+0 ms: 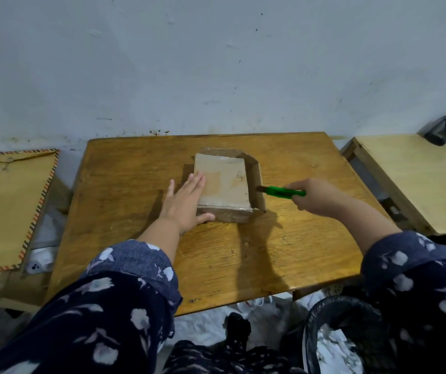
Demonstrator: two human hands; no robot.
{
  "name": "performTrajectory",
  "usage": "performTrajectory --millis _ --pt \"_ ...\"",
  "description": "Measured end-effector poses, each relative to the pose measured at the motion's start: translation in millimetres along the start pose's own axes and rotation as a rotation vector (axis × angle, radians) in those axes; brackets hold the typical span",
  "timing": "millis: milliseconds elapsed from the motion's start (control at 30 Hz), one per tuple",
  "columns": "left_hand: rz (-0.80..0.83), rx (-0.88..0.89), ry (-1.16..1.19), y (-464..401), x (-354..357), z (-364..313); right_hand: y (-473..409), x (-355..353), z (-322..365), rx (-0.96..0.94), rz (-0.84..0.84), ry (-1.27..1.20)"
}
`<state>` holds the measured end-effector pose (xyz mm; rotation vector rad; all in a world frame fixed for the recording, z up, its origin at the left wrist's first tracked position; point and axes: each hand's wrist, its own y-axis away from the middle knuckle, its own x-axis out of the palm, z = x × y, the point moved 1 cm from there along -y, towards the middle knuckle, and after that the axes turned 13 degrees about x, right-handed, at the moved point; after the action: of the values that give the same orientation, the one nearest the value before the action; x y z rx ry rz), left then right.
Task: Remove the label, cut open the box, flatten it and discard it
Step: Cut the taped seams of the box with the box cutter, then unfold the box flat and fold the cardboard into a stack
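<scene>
Cutting step, judging by the pose. Near first: black mesh bin point(321, 336) sits at the floor, below the right forearm, paper scraps inside. Likely the discard target, well apart from the work.

Left hand point(186, 201): fingers spread flat, gripping nothing, palm pressing the near-left corner of the box point(223, 184). Thumb runs along the box's near edge, fingertips lie on the top panel.

Right hand point(316, 197): fingers curled tight around the green cutter point(283, 191). Its dark tip points left, touching or just short of the box's right side flap; can't tell which.

To do this well:
- Keep the left fingers where they are, on the far side of the box from the blade, off the cut line.
- Draw the blade along the seam just beyond its tip, shallow, so it parts tape and not the wooden table point(297, 238).
- Press down harder with the palm; the box looks light and will probably slide.

The box: small brown cardboard, low and flat, mid-table, between the two hands. Top panel scuffed, pale patches, some handwriting toward the right fingers' side. Glossy tape shows on the near edge. Beyond the fingertips, the right and far flaps stand up and splayed, so it looks already partly opened. No intact label visible.
</scene>
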<state>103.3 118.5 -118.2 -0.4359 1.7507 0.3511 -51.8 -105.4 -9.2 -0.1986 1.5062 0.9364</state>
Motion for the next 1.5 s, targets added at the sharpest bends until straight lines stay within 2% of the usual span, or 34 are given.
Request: performTrajectory --millis 133,267,367,533,633,800,933,1067,1133,1200,1267,1367,1500 --pt "0.008 -0.014 0.005 -1 -1 -3 -3 4 -7 0.148 0.085 -0.365" --pt "0.022 -0.026 -0.020 -2 -3 -7 -5 9 -18 0.209 0.222 -0.756" --pt "0.020 -0.044 -0.022 -4 -4 -10 -15 11 -23 0.280 0.264 -0.910" --pt "0.006 -0.075 -0.020 -17 0 -22 -50 17 -24 0.383 -0.044 -0.772" --pt "-0.003 -0.103 -0.024 -32 3 -30 -77 20 -32 0.384 -0.111 -0.696" --pt "-0.005 -0.167 0.011 -56 7 -45 -125 18 -54 0.363 -0.108 -0.532" --pt "-0.004 -0.210 -0.004 -67 10 -52 -164 15 -68 0.334 -0.106 -0.525" --pt "0.069 -0.263 -0.006 -71 10 -48 -191 20 -70 0.276 -0.085 -0.518" --pt "0.092 -0.285 -0.029 -70 9 -49 -195 22 -69 0.261 -0.134 -0.449" --pt "0.033 -0.334 -0.040 -73 8 -56 -194 23 -64 0.203 -0.235 -0.391" --pt "-0.037 -0.404 -0.052 -84 6 -69 -189 23 -50 0.087 -0.267 -0.437" --pt "-0.063 -0.424 -0.095 -108 5 -90 -173 26 -23 -0.086 -0.205 -0.574" --pt "-0.032 -0.458 -0.045 -128 15 -108 -156 41 -1 -0.144 -0.101 -0.673"
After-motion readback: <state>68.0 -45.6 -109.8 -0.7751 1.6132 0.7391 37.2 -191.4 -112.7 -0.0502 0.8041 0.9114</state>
